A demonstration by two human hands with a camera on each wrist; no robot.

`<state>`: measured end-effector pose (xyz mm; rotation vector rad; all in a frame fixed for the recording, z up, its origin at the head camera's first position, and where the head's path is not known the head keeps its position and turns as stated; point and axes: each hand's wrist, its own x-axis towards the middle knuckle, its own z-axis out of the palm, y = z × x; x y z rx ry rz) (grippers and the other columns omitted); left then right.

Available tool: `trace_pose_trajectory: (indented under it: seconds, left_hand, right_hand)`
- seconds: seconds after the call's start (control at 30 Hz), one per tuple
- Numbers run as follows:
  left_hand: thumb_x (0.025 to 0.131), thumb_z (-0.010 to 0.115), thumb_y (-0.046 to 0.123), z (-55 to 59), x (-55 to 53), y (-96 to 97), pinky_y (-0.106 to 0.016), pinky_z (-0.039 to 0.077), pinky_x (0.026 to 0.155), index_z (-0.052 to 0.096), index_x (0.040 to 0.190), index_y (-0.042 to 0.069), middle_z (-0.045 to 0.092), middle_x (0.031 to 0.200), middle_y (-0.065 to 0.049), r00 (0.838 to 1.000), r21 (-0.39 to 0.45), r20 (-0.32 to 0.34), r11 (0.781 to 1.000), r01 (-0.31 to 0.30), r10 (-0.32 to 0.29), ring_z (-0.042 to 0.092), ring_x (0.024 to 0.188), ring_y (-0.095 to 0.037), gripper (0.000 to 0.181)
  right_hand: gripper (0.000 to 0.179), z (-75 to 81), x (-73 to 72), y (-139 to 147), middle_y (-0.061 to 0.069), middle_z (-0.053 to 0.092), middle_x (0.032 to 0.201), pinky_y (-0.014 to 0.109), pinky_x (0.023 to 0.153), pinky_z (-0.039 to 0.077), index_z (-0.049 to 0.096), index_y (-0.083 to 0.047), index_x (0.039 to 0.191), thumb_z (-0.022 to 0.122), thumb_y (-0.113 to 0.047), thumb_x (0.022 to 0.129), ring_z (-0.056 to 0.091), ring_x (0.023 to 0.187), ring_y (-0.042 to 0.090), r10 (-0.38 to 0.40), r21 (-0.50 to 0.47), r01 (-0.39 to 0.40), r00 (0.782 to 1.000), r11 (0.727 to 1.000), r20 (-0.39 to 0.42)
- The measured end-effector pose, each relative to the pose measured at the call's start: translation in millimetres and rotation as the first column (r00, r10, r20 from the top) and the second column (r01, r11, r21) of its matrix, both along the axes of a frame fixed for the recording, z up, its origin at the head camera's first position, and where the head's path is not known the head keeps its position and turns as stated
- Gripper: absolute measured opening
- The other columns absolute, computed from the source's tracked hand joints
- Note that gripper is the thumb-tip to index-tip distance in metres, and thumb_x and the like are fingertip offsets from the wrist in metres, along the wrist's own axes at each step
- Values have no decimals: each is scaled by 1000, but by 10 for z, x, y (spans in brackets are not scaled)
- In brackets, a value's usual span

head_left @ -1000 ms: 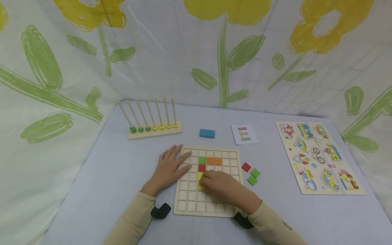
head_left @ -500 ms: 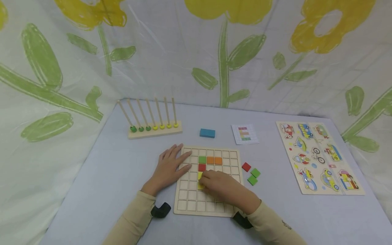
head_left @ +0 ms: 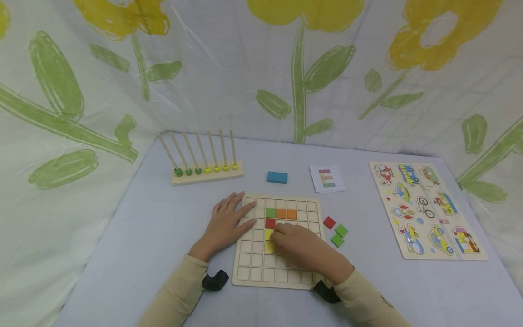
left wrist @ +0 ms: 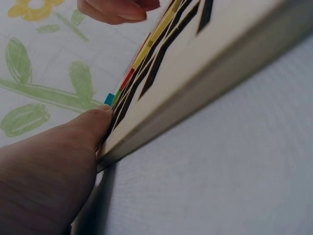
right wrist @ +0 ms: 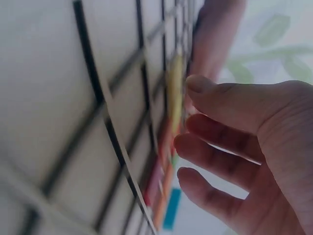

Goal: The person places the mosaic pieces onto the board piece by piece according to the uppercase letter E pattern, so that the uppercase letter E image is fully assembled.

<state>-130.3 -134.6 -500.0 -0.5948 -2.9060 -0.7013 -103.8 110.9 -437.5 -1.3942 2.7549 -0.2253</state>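
A light wooden grid board (head_left: 250,274) lies on the table. My left hand (head_left: 222,225) rests on its left edge, fingers spread. In the left wrist view, the left thumb (left wrist: 93,122) lies along the board's edge. My right hand (head_left: 300,245) is over the middle of the board, fingertips beside two yellow square tiles (head_left: 269,247). Its fingers are loosely bent in the right wrist view, with nothing pinched between thumb and fingers. Above the yellow tiles are a red tile (head_left: 270,223), a green tile (head_left: 270,212) and two orange tiles (head_left: 281,214). The right hand hides the cells beneath it.
Right of the board lie a loose red tile (head_left: 329,222) and two green tiles (head_left: 341,230). Behind it are a blue block (head_left: 277,177) and a pattern card (head_left: 337,185). A peg stand with beads (head_left: 208,176) stands back left; a vehicle puzzle board (head_left: 425,227) lies right.
My right hand has shifted slightly right, so more of the yellow tiles shows. My left hand stays in place on the board.
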Motion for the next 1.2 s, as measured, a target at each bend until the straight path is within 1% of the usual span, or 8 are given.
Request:
trace_pose_trajectory:
  seconds: [0.17, 0.27, 0.33, 0.43, 0.53, 0.63, 0.8, 1.2]
  left_hand:
    - [95, 52, 47, -19, -10, 2, -54, 20, 111, 48, 142, 28, 33, 154, -9, 1000, 3, -3, 1000, 4, -4, 23, 144, -31, 51]
    - [95, 52, 48, -21, -8, 2, -54, 20, 111, 48, 142, 28, 33, 154, -9, 1000, 1, 1, 1000, 4, -4, 23, 144, -31, 51]
    - [95, 52, 48, -20, -6, 0, -54, 19, 111, 47, 142, 28, 33, 154, -9, 1000, 2, 2, 1000, 3, -3, 23, 144, -31, 51]
    - [95, 51, 48, -18, -3, -1, -54, 20, 111, 48, 142, 28, 33, 154, -9, 1000, 0, 0, 1000, 1, -1, 23, 144, -31, 51]
    - [95, 52, 48, -17, -3, 0, -54, 20, 111, 48, 142, 28, 33, 154, -9, 1000, 3, -2, 1000, 2, -2, 23, 144, -31, 51]
    - [95, 52, 48, -18, -3, 2, -54, 20, 111, 48, 142, 28, 33, 154, -9, 1000, 2, -5, 1000, 3, -3, 23, 144, -31, 51]
    - [95, 52, 48, -26, -8, 4, -54, 20, 111, 48, 142, 29, 33, 154, -9, 1000, -3, -13, 1000, 2, -2, 23, 144, -31, 51]
    - [95, 52, 48, -7, -1, 9, -54, 19, 111, 47, 142, 29, 32, 154, -9, 1000, 14, 12, 1000, 3, -3, 21, 144, -30, 51]
  right_hand:
    - [17, 112, -93, 239, -7, 62, 95, 22, 74, 52, 67, -16, 104, 70, -21, 88, 58, 82, 8, -122, -54, 124, 992, 991, 29]
    - [20, 138, -162, 466, -5, 63, 95, 25, 74, 52, 66, -13, 105, 72, -19, 86, 59, 82, 9, -211, -60, 214, 977, 975, 39]
    - [21, 135, -202, 614, -3, 63, 94, 27, 71, 52, 66, -11, 105, 73, -17, 86, 57, 79, 10, -286, -48, 287, 957, 957, 40]
    - [24, 121, -241, 793, -2, 62, 95, 29, 69, 49, 65, -9, 106, 73, -17, 85, 53, 77, 10, -413, -12, 415, 907, 910, 79]
    - [28, 95, -267, 910, 1, 62, 95, 30, 70, 49, 65, -6, 108, 74, -19, 85, 52, 77, 12, -487, 26, 487, 866, 873, 116]
    - [31, 59, -283, 975, 3, 61, 94, 30, 69, 49, 64, -4, 109, 74, -20, 85, 52, 78, 13, -516, 57, 514, 844, 856, 146]
    - [29, -14, -300, 1019, 3, 60, 93, 30, 69, 49, 63, -4, 109, 72, -18, 86, 52, 78, 13, -529, 76, 525, 828, 848, 187]
    - [29, -29, -317, 1046, 2, 59, 91, 29, 66, 48, 63, -5, 110, 72, -17, 86, 51, 76, 13, -530, 104, 520, 832, 848, 165]
